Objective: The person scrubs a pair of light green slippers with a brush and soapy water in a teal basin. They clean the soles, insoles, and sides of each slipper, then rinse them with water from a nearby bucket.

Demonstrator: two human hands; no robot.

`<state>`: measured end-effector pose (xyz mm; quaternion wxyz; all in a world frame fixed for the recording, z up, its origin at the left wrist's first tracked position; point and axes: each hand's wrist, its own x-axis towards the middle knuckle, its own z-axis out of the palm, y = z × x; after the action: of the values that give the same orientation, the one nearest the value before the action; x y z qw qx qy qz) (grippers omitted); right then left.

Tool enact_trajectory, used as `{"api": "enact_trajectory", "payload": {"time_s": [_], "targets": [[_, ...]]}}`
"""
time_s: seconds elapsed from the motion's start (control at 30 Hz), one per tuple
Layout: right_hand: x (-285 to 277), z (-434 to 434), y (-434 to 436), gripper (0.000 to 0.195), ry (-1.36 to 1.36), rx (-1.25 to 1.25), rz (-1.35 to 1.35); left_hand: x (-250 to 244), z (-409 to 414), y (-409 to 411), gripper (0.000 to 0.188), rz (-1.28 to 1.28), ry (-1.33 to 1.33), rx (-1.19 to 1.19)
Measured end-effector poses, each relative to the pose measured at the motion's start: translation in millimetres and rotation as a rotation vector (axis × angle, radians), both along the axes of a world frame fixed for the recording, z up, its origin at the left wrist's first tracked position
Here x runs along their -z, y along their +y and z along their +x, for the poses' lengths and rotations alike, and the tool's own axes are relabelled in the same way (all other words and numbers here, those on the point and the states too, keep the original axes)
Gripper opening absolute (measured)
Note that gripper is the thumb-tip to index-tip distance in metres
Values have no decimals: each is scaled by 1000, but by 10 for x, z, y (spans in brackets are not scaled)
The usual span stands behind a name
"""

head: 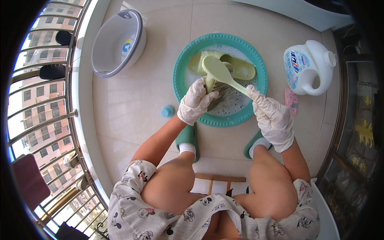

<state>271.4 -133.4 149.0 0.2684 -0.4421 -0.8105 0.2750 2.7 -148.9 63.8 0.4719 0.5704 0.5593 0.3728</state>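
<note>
My right hand [273, 121], in a white rubber glove, grips the handle of a pale green scrub brush [217, 69]. The brush head hangs over the basin, its back facing up and bristles showing along its left edge. In a matching glove, my left hand [196, 100] holds a light green slipper [210, 85] that is tilted and partly hidden beneath the brush head. Another light green slipper [244, 69] lies in suds at the far side of the round teal basin [260, 99]. Cloudy, foamy water [235, 103] fills the basin's bottom.
A white detergent jug [312, 67] lies at the right beside a pink packet [291, 101]. A blue cap [167, 111] sits left of the basin. Farther left a white-and-grey basin [112, 45] leans tilted near the balcony railing [48, 123]. Part of a wooden stool [220, 178] shows between my legs.
</note>
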Motion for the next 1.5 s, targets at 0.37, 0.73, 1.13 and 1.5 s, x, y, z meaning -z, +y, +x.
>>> {"api": "enact_trajectory", "payload": {"time_s": [0.37,0.73,1.13,1.5], "targets": [[365,235,90,40,478,216,-497,160,-44,-15,41,10,-137,-45],[302,860,137,30,276,257,-975,226,202,-349,61,657,379,114],[-363,318,417,24,-712,-123,-366,543,443,-97,43,670,596,511],[117,44,424,27,-841,-308,15,544,-512,-16,121,287,646,291]]}}
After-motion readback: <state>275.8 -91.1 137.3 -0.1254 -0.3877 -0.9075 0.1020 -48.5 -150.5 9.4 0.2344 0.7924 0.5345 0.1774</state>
